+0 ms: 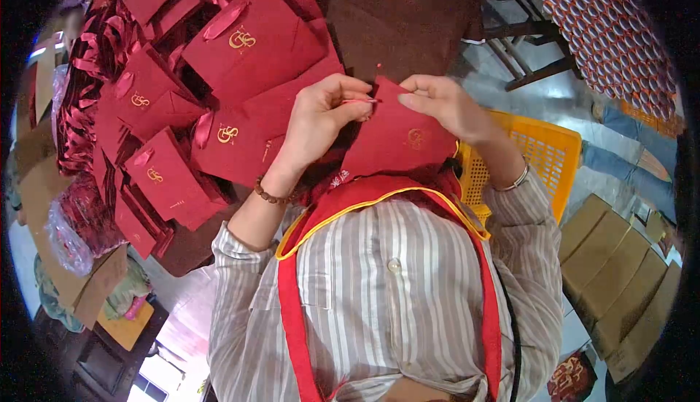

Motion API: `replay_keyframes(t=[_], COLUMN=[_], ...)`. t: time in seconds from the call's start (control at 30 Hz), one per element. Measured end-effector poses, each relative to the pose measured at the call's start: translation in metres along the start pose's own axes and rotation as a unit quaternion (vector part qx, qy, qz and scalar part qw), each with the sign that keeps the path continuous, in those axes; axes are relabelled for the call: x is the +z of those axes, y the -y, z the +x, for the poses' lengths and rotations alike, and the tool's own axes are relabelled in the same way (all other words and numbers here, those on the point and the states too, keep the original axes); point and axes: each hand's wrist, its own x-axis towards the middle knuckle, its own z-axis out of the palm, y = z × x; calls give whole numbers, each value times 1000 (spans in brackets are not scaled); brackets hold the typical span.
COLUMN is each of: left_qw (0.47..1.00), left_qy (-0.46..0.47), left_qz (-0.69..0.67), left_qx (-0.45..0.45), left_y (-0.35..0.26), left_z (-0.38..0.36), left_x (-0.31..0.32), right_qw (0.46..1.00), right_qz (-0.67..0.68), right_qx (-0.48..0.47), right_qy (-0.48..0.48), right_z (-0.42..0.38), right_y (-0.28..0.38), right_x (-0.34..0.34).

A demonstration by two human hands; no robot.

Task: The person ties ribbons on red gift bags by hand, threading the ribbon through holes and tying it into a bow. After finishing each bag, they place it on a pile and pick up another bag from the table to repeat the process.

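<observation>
A red paper bag with a gold emblem (419, 147) lies in front of my chest, at the edge of the brown cloth. My left hand (324, 114) is at the bag's left side, its thumb and forefinger pinched on a thin pink ribbon end (361, 101). On the upper right edge of the same bag is my right hand (441, 106), thumb and fingers closed on the red paper. Other red bags with gold emblems (255, 48) are piled to the left of my left hand.
A yellow plastic crate (558, 139) stands right of my right forearm. Cardboard boxes (612, 263) are at the lower right, a dark wooden stool (536, 30) at the upper right. Plastic-wrapped red goods (87, 216) lie far left.
</observation>
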Motion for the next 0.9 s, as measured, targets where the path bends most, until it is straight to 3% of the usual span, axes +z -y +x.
replay_keyframes(t=[0.23,0.3,0.4,0.5,0.57,0.77,0.9], left_qw=[991,984,983,974,951,939,953], left_qy=[-36,-41,-30,-31,-59,-80,-81], left_qz=[123,167,178,223,282,297,276], left_qx=[32,34,22,34,116,153,99], left_y=[-6,-7,-6,-2,3,-3,-8], left_z=[0,1,0,0,0,-4,-5], left_x=[11,11,10,7,4,11,11], right_qw=[1000,980,950,961,970,979,993], right_qz=[-20,-194,-296,-268,-235,-205,-116], right_qx=[21,-35,-75,-59,-46,-20,14], right_qy=[2,-13,-62,-36,-26,-7,8], right_z=[0,3,6,10,8,1,-1], right_y=[10,11,12,7,4,11,17], right_x=[3,3,10,7,6,3,7])
